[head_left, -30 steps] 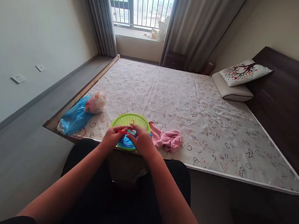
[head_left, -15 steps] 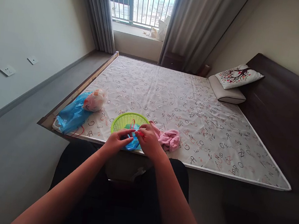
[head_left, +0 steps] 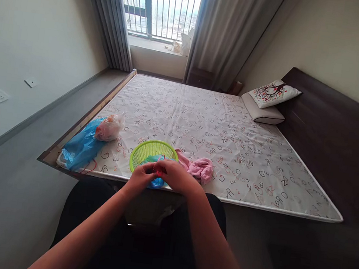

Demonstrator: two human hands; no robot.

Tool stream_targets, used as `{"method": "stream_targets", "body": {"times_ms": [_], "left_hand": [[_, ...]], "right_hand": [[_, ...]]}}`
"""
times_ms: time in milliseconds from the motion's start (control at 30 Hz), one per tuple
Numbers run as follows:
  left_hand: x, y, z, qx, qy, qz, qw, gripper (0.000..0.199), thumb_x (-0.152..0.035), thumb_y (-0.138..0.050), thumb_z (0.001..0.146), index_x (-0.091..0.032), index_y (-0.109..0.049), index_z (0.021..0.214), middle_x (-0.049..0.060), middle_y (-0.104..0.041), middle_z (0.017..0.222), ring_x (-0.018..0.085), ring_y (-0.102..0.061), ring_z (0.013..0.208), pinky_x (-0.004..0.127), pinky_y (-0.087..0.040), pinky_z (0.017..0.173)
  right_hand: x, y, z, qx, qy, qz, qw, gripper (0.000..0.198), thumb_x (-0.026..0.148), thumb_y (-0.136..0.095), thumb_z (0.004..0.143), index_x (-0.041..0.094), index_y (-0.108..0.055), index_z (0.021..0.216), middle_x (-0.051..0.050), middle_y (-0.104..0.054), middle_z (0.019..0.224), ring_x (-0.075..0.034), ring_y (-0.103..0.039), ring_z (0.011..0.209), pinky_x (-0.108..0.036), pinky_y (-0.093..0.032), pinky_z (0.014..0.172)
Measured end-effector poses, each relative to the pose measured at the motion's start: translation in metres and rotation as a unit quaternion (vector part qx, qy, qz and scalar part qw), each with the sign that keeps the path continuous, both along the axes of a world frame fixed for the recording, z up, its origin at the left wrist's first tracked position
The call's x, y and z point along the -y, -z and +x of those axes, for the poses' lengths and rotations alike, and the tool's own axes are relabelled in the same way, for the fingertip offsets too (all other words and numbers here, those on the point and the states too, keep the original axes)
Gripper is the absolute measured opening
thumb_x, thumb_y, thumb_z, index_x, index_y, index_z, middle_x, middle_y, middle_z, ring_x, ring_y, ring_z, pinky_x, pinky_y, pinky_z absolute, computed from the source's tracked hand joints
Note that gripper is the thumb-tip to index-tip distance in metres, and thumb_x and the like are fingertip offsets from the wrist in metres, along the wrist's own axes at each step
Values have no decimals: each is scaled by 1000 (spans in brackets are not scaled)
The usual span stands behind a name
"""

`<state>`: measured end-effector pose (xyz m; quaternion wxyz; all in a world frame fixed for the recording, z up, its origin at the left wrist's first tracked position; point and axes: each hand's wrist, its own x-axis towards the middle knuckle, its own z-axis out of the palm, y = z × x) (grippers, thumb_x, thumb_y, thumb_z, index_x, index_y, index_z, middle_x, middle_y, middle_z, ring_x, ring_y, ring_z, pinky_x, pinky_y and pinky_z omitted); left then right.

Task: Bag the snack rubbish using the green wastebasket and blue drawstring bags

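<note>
My left hand [head_left: 141, 177] and my right hand [head_left: 176, 176] meet at the mattress's front edge, fingers pinched together around a thin red string [head_left: 159, 174]. Part of the string loops up above the fingers; the rest is hidden by them. Just under the hands, a crumpled blue plastic bag [head_left: 155, 184] shows. Behind them stands a lime-green mesh basket [head_left: 134, 153] with blue-green plastic in it. Close by on the right lies a bunched pink cloth [head_left: 202, 169].
A large blue plastic bag [head_left: 80, 145] with a red string lies at the left corner of the patterned mattress [head_left: 183, 108], against a clear bag of pinkish contents [head_left: 110, 128]. Two pillows [head_left: 272, 94] rest by the dark headboard [head_left: 328, 110]. A wooden bed frame [head_left: 86, 115] edges the left side.
My hands have come together and turned inward over the red string, which stood in a taller loop before. The camera view has shifted slightly; the basket and cloth lie as before.
</note>
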<state>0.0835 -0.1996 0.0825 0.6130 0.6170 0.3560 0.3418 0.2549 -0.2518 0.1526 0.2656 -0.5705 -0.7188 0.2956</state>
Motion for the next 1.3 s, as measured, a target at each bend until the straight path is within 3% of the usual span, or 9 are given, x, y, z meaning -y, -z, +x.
{"method": "stream_targets", "body": {"times_ms": [267,433,533,600,700,833,967,1100,1300], "left_hand": [[2,2,7,-21,0,-25,999,48,-63,-85,71,-16,-79,80,6,-77,79,20,-65,72,31,-50,69],[1,-1,1,-9,-11,-43,999,52,-65,-88,66,-16,-79,80,4,-72,70,16,-59,63,27,-46,60],[-4,-4,-9,-14,17,-52,998,49,-63,-88,69,-16,-80,78,6,-73,72,15,-59,61,27,-47,58],[-7,-7,-16,-16,49,-53,997,47,-61,-88,71,-16,-81,81,8,-75,77,14,-59,60,27,-48,58],[-13,-9,-22,-14,68,-43,997,44,-58,-87,74,-16,-81,87,8,-77,82,14,-61,60,27,-50,58],[-16,-7,-21,-6,5,-54,999,45,-58,-87,75,-17,-75,89,7,-78,84,13,-61,59,26,-49,58],[-16,-3,-16,-10,-45,-60,997,49,-62,-86,74,-17,-71,89,6,-78,82,12,-59,54,25,-46,53],[-13,-1,-14,-50,-18,-18,998,46,-62,-84,76,-18,-73,87,3,-74,74,14,-62,56,27,-49,55],[-8,0,-14,-53,-25,27,998,38,-55,-80,83,-19,-75,88,7,-79,87,16,-67,64,28,-54,62]], "right_hand": [[-8,-2,-2,116,-2,64,991,19,10,-63,96,19,-74,85,-3,-69,92,-13,-56,72,-28,-35,66],[-12,5,-3,-43,37,93,994,12,19,-66,98,22,-78,101,-3,-74,100,-15,-66,88,-28,-48,84],[-16,20,9,-135,33,77,987,36,27,-67,98,25,-70,133,-8,-72,131,-19,-67,114,-33,-51,100],[-19,31,19,-144,-1,25,989,40,31,-63,100,24,-67,139,-9,-71,137,-20,-66,122,-36,-52,103],[-21,41,31,-94,-13,-36,995,25,27,-62,99,21,-77,119,-6,-79,111,-19,-70,102,-33,-54,93],[-21,38,36,-52,40,-18,998,13,23,-67,97,20,-79,99,-2,-78,89,-18,-68,90,-31,-52,86],[-21,36,28,4,100,57,993,12,15,-66,97,21,-76,93,-4,-77,92,-20,-68,97,-36,-49,98],[-21,35,16,65,88,142,984,16,13,-66,97,24,-77,103,-7,-76,104,-24,-65,108,-41,-45,106],[-19,29,0,-147,180,180,956,12,18,-64,96,22,-75,92,-5,-71,96,-19,-67,93,-35,-54,90]]}}
